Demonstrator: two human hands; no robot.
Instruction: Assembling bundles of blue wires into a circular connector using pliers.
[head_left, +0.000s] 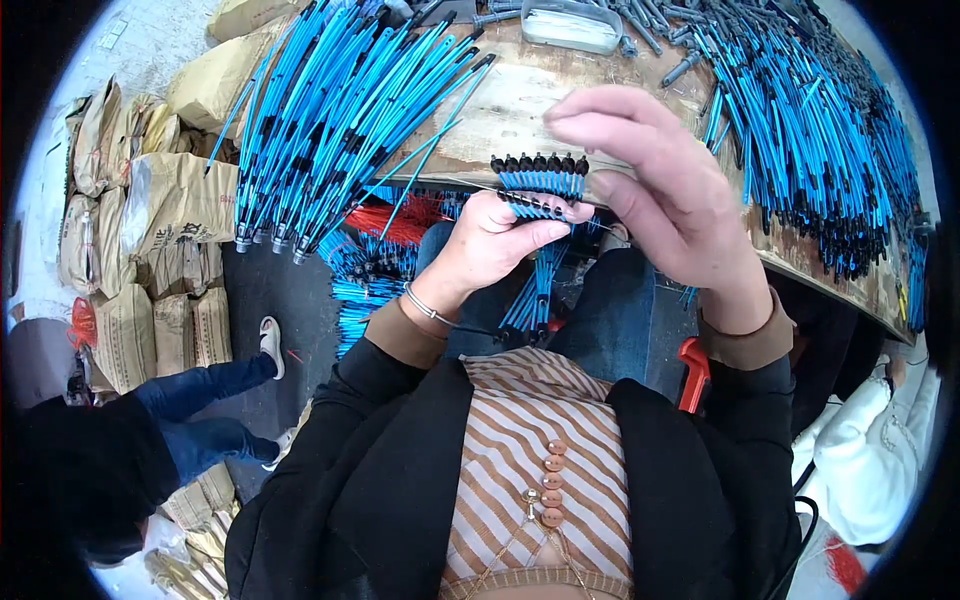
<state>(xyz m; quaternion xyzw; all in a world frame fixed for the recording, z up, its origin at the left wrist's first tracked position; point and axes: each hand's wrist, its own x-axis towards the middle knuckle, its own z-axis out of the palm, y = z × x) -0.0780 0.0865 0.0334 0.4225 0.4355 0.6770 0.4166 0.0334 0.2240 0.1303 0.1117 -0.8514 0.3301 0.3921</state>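
My left hand (498, 245) is closed around a bundle of slim blue rods with black ends (541, 183), held upright just in front of the table's near edge. The black tips line up in rows at the top, and the lower lengths hang down between my knees. To the right of the bundle, my right hand (672, 190) is raised with fingers and thumb apart and curved. Nothing shows in it. Its thumb tip comes close to the bundle's right side; whether they touch I cannot tell.
The wooden table (500, 105) carries a fanned heap of blue rods (345, 120) on the left, another pile (800, 130) on the right, and a clear plastic tub (571, 30). Brown sacks (190, 200) line the left; a person's legs (205, 400) stand there. A red handle (692, 375) is beside me.
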